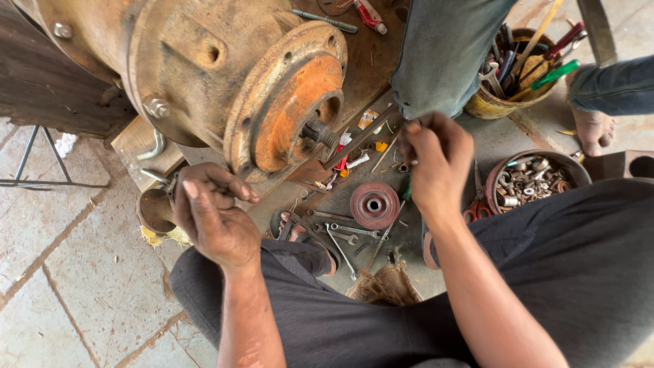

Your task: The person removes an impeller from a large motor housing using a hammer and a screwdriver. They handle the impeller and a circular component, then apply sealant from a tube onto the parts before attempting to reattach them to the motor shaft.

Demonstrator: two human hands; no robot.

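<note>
Pinched in your right hand [436,157], centre frame, is something too small to identify; your left hand [211,215] curls near the rusty hub [293,102], grip unclear. Drop it and it probably vanishes among the spanners [344,235] below.

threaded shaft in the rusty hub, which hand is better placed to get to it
Probably the right hand: it hangs level with the threaded shaft, with open space between them, though its fingers are pinched, seemingly on something small. The left hand sits lower, under the hub rim, curled near a metal part.
</note>
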